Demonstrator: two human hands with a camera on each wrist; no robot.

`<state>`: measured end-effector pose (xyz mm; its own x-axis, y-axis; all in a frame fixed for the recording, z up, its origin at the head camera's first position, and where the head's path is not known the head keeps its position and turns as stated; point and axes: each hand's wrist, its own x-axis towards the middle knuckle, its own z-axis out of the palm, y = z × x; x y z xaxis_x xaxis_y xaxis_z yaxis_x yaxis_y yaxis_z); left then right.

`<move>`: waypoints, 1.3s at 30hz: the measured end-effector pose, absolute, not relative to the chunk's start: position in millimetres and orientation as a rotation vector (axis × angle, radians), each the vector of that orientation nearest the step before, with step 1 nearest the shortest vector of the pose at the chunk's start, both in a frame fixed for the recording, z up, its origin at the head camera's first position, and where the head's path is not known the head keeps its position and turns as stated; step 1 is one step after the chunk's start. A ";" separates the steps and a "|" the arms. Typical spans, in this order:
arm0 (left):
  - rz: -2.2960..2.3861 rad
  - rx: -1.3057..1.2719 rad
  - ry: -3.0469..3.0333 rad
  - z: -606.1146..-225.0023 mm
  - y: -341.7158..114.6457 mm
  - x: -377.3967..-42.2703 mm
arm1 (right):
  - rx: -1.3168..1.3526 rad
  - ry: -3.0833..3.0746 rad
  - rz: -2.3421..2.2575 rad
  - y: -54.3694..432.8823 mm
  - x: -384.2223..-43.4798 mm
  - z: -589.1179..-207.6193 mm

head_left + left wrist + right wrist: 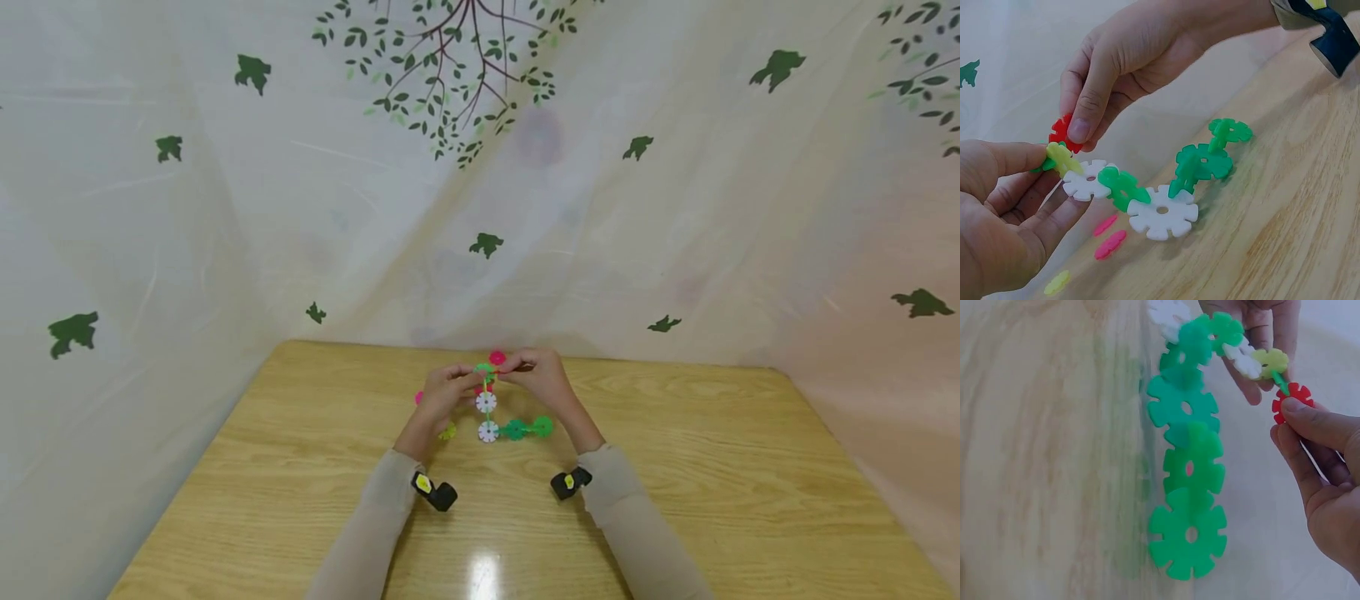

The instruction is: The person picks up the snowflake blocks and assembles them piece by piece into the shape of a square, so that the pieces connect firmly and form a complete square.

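Note:
Linked notched plastic discs form a chain between my hands. My left hand (442, 396) pinches it by the yellow disc (1060, 159) and a green disc beside it. Thumb and fingertips of my right hand (543, 379) grip a red disc (1292, 403), its edge against the green disc at the chain's upper end. From there the chain runs down through a white disc (1088, 180), a green disc (1124, 187) and a lower white disc (1163, 212). Several green discs (1184, 406) extend to the right from that one in the head view.
Loose pink discs (1110, 245) and a yellow disc (1057, 283) lie on the wooden table (300, 492) by my left hand. Another pink disc (497, 357) shows beyond the hands. A pale cloth (375, 208) with leaf and bird prints hangs behind the table.

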<state>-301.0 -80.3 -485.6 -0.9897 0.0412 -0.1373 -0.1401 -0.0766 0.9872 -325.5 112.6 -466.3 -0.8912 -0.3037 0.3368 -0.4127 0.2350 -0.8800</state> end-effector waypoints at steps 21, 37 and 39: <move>2.158 -0.063 1.981 -484.8 -85.3 -303.8 | 0.720 -2.470 1.725 112.1 -322.2 -465.6; 2.069 -0.058 1.995 -481.6 -97.0 -305.9 | 0.813 -2.659 1.512 124.3 -335.7 -454.2; 2.073 -0.063 1.990 -482.0 -99.2 -306.8 | 0.848 -2.679 1.476 123.4 -340.7 -454.3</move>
